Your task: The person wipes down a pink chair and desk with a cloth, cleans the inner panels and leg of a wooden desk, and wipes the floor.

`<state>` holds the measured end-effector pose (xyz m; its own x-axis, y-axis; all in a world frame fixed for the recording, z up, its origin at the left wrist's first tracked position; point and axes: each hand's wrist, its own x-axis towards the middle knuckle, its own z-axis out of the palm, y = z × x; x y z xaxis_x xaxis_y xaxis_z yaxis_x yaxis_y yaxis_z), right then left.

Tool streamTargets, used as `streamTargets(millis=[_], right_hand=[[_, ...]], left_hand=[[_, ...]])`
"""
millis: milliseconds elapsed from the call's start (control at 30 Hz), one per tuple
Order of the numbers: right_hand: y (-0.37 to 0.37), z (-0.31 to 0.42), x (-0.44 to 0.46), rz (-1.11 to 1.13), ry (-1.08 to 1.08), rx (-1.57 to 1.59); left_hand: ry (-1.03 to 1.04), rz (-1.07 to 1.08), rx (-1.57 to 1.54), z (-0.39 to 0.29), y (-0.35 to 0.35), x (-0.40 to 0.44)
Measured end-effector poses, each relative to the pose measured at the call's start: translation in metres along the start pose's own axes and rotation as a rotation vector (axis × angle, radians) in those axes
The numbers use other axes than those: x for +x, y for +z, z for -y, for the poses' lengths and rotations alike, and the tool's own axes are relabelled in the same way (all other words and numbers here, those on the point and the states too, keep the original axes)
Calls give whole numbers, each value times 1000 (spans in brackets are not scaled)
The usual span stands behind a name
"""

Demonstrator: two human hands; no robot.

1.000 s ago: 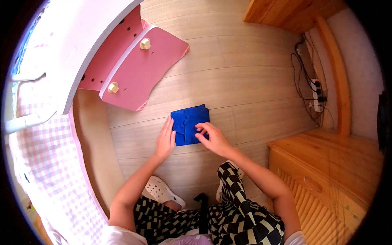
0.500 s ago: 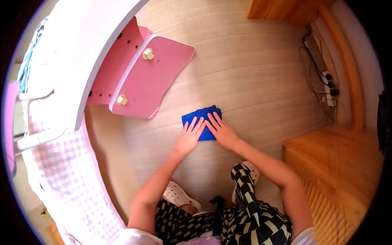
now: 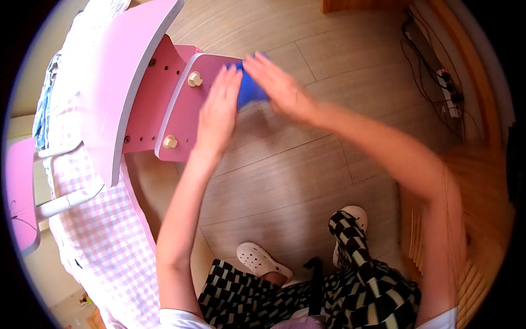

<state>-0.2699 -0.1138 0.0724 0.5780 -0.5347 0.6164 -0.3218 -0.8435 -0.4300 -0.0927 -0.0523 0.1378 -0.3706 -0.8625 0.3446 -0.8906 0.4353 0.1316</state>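
A folded blue cloth [image 3: 250, 91] is up off the floor, partly hidden behind my fingers and slightly blurred. My left hand [image 3: 219, 107] grips its left side, fingers long and close together. On the other edge, my right hand [image 3: 279, 88] holds the cloth, its fingertips near the upper corner. Both thumbs are hidden from this angle. Behind my left hand lies a pink panel [image 3: 186, 109] with cream-coloured knobs, which the fingers overlap in view.
Wood-look floor [image 3: 285, 175] stretches below my hands. To the left are a pink desk-like board [image 3: 118, 82] and a checked cloth cover [image 3: 104, 230]. A power strip [image 3: 450, 96] with black cables runs along the right wall, above wooden furniture [image 3: 476, 181].
Both hands have risen from the floor, moving forward and closer to the pink panel. The blue cloth, pressed flat under them before, has come up with them. The view has shifted slightly.
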Motion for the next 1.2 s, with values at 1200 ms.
streamTargets(millis=[1200], right_hand=[[189, 136, -6, -325, 511, 455]], left_hand=[[298, 579, 979, 41, -40, -94]])
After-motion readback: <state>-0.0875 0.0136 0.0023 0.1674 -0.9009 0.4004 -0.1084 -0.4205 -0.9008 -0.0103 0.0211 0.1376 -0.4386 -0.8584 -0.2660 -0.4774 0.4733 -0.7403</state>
